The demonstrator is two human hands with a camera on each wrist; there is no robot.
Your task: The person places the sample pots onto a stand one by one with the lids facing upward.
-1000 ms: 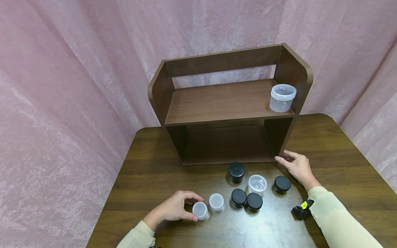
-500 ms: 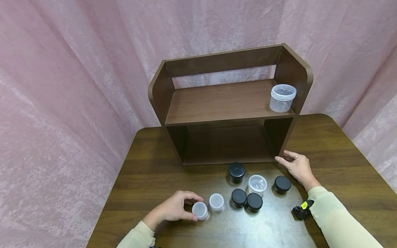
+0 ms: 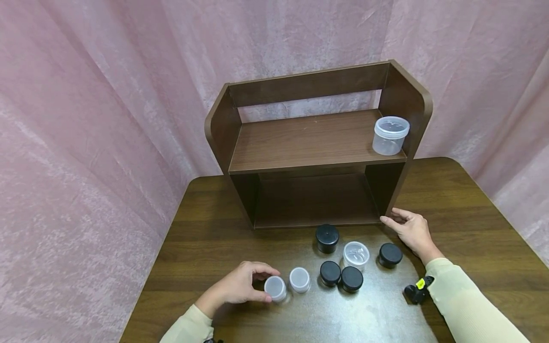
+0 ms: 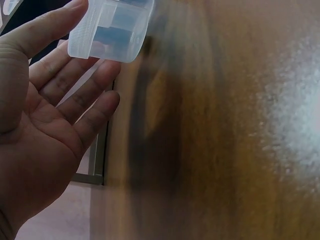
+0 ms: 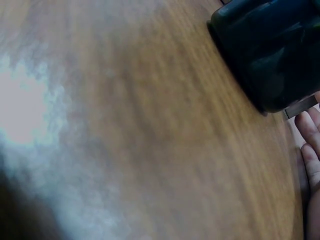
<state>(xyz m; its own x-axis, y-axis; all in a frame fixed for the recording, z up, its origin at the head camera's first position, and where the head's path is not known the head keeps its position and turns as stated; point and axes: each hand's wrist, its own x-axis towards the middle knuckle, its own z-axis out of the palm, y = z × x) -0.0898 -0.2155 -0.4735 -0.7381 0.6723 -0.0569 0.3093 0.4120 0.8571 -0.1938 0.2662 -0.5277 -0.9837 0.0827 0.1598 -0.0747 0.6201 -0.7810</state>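
Translucent plastic jar (image 3: 275, 289) sits pinched in your left hand (image 3: 242, 284), just left of a matching jar (image 3: 299, 279); your right hand (image 3: 414, 233) loosely touches the shelf (image 3: 317, 140); the yellow tag (image 3: 421, 284) is too small to read.

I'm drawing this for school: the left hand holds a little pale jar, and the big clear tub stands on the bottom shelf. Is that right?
Not quite: the head view shows the big clear tub on the top shelf, not the bottom one. The left hand does hold a little pale jar.

Left hand (image 3: 243, 286) pinching; right hand (image 3: 412, 232) farther forward, fingers (image 5: 312, 162) apparently pinching too.
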